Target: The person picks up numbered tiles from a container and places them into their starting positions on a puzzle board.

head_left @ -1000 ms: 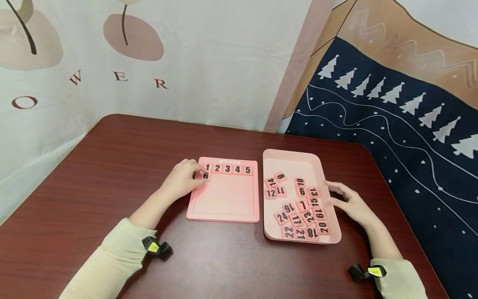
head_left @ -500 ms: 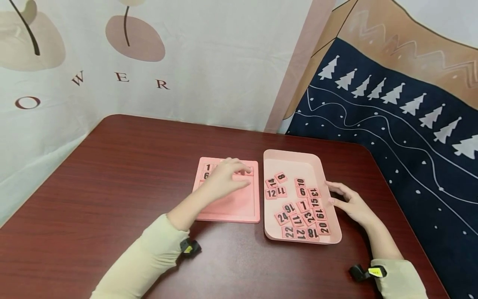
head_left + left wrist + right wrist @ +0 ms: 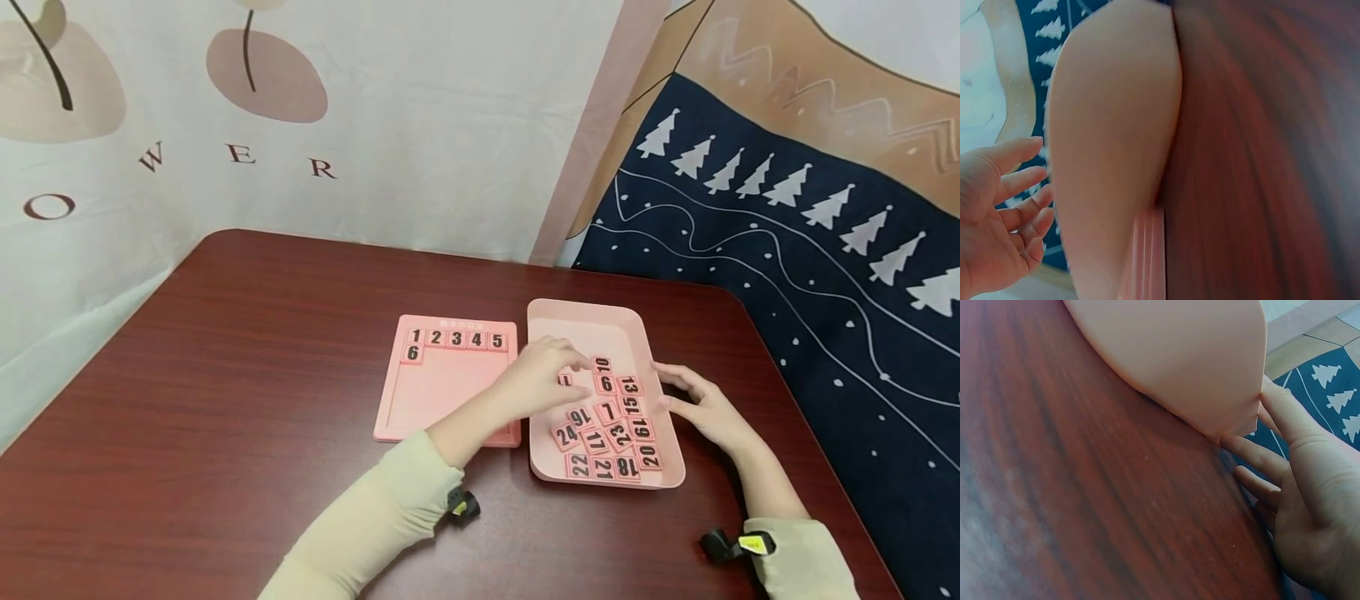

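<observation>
My left hand (image 3: 542,377) hovers over the left part of a pink tray (image 3: 577,312), thumb and fingers apart with nothing between them. In the left wrist view its fingers (image 3: 1025,215) are loosely bent beside the tray's wall. Several number tiles lie in the tray, among them the 10 tile (image 3: 602,365) and 6 tile (image 3: 606,384) near my left fingertips; the tiles under that hand are partly hidden. My right hand (image 3: 705,408) touches the tray's right side with extended fingers, and in the right wrist view the fingertips (image 3: 1230,441) meet its outer wall.
Left of the tray lies a pink square board (image 3: 442,400) with tiles 1 to 5 along its top row and another 6 tile (image 3: 412,354) below the 1. Both stand on a reddish-brown table (image 3: 300,333). Printed curtains (image 3: 420,167) hang behind it.
My left hand has let go of the 6 tile on the board and moved right, across the board, to above the tray. My right hand has stayed at the tray's side.
</observation>
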`<state>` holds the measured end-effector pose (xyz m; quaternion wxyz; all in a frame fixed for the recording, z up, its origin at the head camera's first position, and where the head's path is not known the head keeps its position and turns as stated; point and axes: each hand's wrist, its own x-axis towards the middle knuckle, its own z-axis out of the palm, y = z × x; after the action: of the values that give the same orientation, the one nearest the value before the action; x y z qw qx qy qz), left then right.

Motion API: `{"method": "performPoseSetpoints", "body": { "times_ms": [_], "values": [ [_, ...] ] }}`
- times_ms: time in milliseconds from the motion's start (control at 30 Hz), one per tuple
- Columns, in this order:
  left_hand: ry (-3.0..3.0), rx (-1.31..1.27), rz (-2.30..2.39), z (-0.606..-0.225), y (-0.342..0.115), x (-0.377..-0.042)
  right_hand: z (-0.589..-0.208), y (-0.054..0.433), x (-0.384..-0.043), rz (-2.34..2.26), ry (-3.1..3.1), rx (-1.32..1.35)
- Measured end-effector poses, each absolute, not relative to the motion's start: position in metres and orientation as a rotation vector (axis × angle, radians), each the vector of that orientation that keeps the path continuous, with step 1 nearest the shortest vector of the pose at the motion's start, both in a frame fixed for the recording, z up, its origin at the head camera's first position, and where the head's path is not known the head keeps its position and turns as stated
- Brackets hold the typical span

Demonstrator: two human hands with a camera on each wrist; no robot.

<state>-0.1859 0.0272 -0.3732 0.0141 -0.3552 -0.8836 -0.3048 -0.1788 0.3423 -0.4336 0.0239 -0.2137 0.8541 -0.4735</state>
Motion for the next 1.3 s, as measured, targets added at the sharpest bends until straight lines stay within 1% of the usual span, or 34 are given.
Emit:
{"method": "performPoseSetpoints", "body": {
  "times_ms": [200,367,533,767,1300],
  "values": [
    [-2.809,-1.186,-0.945,-0.375,0.061,-0.181,-0.431,0.342,-0.178,-1.478,2.636,-0.695],
    [-2.872,-1.170,-1.054,-0.385,0.074,-0.183,-0.431,0.341,-0.178,-1.469,2.645,-0.685],
    [-2.901,-1.166,-1.037,-0.397,0.078,-0.186,-0.432,0.341,-0.179,-1.453,2.653,-0.656],
    [-2.930,-1.138,-0.884,-0.409,0.080,-0.185,-0.433,0.342,-0.180,-1.434,2.670,-0.650],
    [-2.960,-1.128,-0.866,-0.411,0.083,-0.185,-0.433,0.343,-0.179,-1.442,2.665,-0.667]
  ]
}}
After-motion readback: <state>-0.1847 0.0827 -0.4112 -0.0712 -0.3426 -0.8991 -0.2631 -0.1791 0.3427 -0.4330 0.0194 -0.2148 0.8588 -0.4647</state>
